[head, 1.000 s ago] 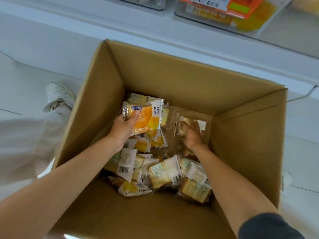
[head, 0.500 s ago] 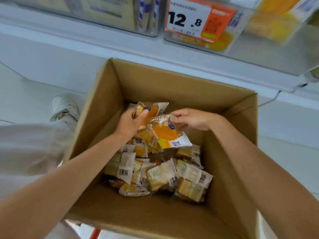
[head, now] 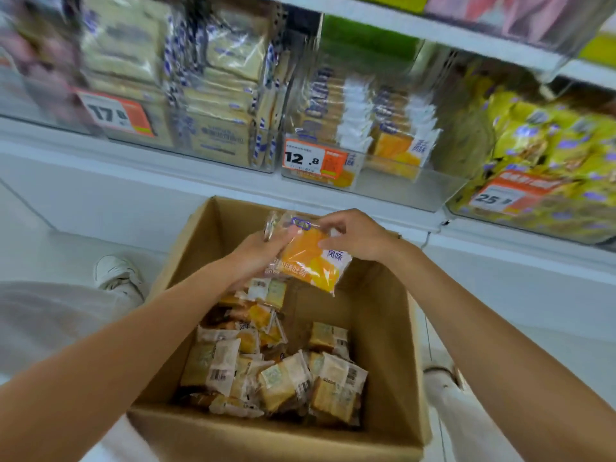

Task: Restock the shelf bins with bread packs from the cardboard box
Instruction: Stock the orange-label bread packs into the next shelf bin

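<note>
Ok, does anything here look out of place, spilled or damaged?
Nothing looks spilled or damaged. The packs in the box lie jumbled, several barcode side up. The 12.8 bin is bare at its front right; its stock stands further back. The left hand and right hand hold an orange pack over the box.

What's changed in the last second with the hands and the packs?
The right hand, which was digging among the loose packs low in the cardboard box, took one up and rose to meet the left hand. Both lifted to the box's far rim and now hold the orange packs together. The view tilted up toward the shelf bins. The loose packs lie as before.
</note>
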